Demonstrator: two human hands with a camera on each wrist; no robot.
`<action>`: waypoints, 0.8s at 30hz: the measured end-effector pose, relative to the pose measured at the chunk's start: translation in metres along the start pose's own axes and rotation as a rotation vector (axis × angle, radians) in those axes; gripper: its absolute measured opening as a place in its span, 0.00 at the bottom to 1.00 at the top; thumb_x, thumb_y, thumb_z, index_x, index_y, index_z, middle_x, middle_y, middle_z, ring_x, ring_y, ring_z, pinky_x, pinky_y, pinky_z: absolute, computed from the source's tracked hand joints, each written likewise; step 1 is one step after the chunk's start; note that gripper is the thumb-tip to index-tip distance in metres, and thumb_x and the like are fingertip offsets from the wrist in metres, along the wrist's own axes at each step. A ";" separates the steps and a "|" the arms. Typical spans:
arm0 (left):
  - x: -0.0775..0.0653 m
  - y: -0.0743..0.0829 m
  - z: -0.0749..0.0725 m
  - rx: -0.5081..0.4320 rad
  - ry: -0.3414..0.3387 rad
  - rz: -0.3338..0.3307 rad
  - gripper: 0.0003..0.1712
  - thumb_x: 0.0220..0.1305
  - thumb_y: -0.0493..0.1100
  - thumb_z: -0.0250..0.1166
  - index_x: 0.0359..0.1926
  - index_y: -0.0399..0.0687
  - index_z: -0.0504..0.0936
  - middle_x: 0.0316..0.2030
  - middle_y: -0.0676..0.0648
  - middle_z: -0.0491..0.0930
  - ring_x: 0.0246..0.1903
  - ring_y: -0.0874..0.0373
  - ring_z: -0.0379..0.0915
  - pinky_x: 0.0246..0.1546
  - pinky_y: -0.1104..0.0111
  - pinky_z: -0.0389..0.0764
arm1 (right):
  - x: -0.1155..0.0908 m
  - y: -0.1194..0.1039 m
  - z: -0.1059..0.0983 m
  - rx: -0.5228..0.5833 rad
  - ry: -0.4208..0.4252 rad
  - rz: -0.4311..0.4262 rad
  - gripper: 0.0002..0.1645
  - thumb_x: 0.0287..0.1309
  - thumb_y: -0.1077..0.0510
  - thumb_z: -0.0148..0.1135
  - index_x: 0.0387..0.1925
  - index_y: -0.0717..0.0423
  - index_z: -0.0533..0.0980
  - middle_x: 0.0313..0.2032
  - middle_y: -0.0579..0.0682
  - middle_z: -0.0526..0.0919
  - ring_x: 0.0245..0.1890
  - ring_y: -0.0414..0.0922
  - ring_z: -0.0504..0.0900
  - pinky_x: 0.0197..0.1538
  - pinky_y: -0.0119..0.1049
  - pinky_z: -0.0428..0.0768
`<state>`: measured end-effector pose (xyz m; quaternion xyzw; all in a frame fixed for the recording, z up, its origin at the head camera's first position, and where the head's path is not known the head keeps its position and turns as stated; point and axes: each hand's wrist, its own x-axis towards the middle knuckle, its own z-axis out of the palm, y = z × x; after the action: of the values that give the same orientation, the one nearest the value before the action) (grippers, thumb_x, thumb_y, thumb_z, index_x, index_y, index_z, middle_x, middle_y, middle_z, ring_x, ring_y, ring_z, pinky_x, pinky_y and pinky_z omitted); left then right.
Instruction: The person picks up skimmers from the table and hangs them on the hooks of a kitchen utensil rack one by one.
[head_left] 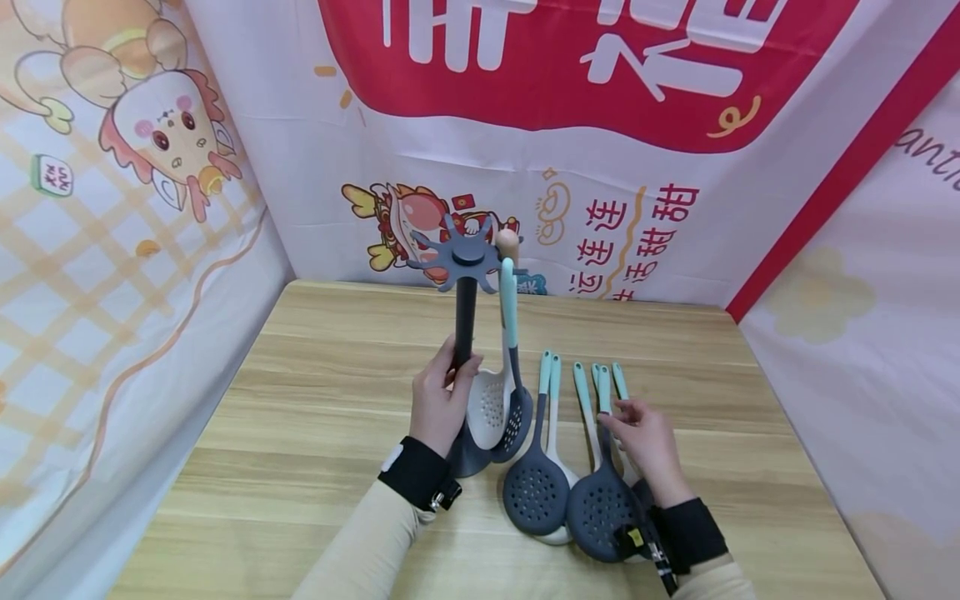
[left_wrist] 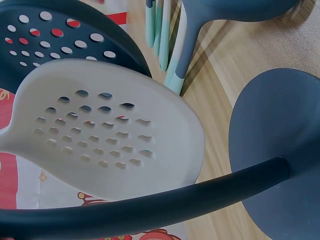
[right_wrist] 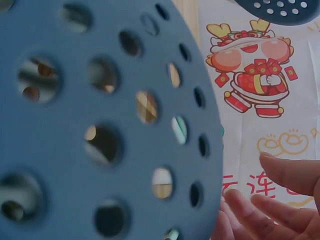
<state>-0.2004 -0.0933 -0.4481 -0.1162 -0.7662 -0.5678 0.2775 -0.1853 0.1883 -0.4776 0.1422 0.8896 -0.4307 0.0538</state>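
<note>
My left hand (head_left: 441, 400) grips the black pole of a utensil rack (head_left: 467, 258), whose dark top has several hooked arms. From the rack hang a white slotted turner (left_wrist: 105, 130) and a dark slotted spoon (head_left: 516, 425) with a mint handle. The rack's round dark base (left_wrist: 270, 125) shows in the left wrist view. My right hand (head_left: 647, 437) is at the handle of a dark skimmer (head_left: 600, 512), fingertips right beside it. Thumb and fingers (right_wrist: 290, 172) stand apart in the right wrist view, with the skimmer head large in front.
Left of that skimmer lies another dark skimmer (head_left: 536, 492) over a white utensil (head_left: 557, 537). Several more mint-ended handles (head_left: 581, 379) lie close by on the wooden table (head_left: 300, 433). Printed cloth walls (head_left: 480, 150) border the table at the back and sides.
</note>
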 end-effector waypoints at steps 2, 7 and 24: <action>0.000 0.000 0.000 -0.002 -0.002 -0.001 0.11 0.70 0.42 0.61 0.49 0.43 0.78 0.36 0.42 0.85 0.38 0.52 0.86 0.40 0.59 0.88 | 0.001 0.001 0.000 -0.003 -0.024 0.029 0.31 0.64 0.53 0.64 0.62 0.67 0.70 0.49 0.67 0.81 0.40 0.54 0.85 0.39 0.40 0.87; 0.000 -0.001 0.000 -0.003 -0.007 0.001 0.10 0.71 0.43 0.61 0.49 0.44 0.78 0.36 0.43 0.85 0.38 0.52 0.85 0.40 0.58 0.88 | 0.002 0.005 0.000 -0.014 -0.071 0.067 0.33 0.64 0.53 0.64 0.64 0.68 0.68 0.50 0.67 0.80 0.41 0.54 0.85 0.41 0.42 0.87; 0.000 -0.001 -0.002 -0.012 -0.022 -0.015 0.09 0.71 0.42 0.61 0.49 0.46 0.77 0.36 0.44 0.84 0.39 0.53 0.85 0.42 0.57 0.88 | 0.007 0.013 0.004 -0.066 -0.093 0.063 0.31 0.61 0.56 0.66 0.60 0.73 0.70 0.42 0.65 0.82 0.31 0.47 0.84 0.34 0.40 0.86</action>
<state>-0.2009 -0.0953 -0.4487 -0.1183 -0.7666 -0.5733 0.2640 -0.1880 0.1942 -0.4913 0.1480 0.8949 -0.4056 0.1132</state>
